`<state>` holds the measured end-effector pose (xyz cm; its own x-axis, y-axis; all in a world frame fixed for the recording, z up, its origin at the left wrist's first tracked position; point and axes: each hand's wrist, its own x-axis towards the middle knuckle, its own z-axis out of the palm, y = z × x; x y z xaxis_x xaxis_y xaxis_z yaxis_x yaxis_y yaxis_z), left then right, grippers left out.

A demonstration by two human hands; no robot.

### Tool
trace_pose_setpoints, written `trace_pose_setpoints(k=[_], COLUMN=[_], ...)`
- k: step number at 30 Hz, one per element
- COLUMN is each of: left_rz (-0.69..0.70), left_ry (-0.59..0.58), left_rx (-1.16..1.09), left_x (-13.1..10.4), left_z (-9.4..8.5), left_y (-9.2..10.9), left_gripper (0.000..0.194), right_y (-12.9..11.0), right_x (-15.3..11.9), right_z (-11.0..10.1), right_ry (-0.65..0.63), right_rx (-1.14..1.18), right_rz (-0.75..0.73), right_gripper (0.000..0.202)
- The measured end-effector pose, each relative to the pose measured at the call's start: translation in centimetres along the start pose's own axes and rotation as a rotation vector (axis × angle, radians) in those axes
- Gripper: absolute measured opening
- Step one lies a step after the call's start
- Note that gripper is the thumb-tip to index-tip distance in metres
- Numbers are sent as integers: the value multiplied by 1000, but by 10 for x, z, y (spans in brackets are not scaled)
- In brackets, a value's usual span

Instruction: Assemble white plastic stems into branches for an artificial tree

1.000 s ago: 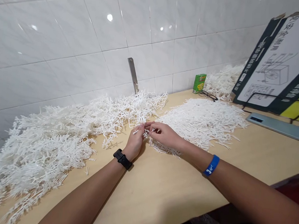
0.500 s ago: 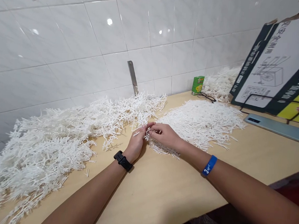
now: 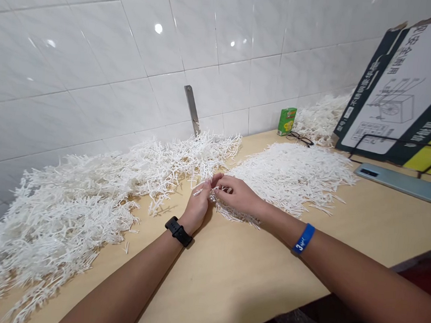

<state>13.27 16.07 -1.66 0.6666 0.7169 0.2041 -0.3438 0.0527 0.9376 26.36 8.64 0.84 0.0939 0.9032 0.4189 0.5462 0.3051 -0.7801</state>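
My left hand [image 3: 197, 205], with a black watch strap at its wrist, is closed on a small bunch of thin white branched plastic pieces [image 3: 198, 192]. Fingertips of my right hand [image 3: 237, 195] pinch at the same bunch, close against the left thumb; a blue band circles that wrist. Just behind and right of the hands spreads a heap of loose white sticks [image 3: 292, 175]. To the left, a long tangled pile of white branched pieces [image 3: 86, 196] runs along the wall. What lies between the fingertips is partly hidden.
A green box [image 3: 287, 121] and black glasses [image 3: 300, 139] sit by the wall, near another white pile [image 3: 321, 120]. On the right are a phone [image 3: 403, 184], a black wire frame [image 3: 399, 140] and a large printed carton [image 3: 395, 96]. A metal strip [image 3: 192, 110] leans on the tiles.
The hands stay together in almost the same place, with only slight finger movement at the white pieces. The view has shifted a little.
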Motion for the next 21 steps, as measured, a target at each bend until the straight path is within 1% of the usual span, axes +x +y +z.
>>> trace_pose_setpoints(k=[4,8,13,16,20,21], left_rz=[-3,-6,-24,-41,-66,-70], left_ry=[67,82,112,116,256,270], left_rx=[-19,0,1,-23,-83,-94], left_x=[1,0,-3,-2,3,4], left_z=[0,2,7,6,-4,-6], left_y=[0,3,8,8,5,5], left_gripper=[49,49,48,45,36,36], right_y=[-4,-5,-5,-7,-6,-5], right_x=[-1,-1,0,0,-2,-2], right_z=[0,-2,-4,-7,-8,-8], right_ry=[-16,-21,-43,-41,-31,-27], right_rx=[6,-11,-27,-43,-63,-64], right_rz=[-17,-10,-35,-43,-78,-77], right_gripper=[15,15,19,20,21,21])
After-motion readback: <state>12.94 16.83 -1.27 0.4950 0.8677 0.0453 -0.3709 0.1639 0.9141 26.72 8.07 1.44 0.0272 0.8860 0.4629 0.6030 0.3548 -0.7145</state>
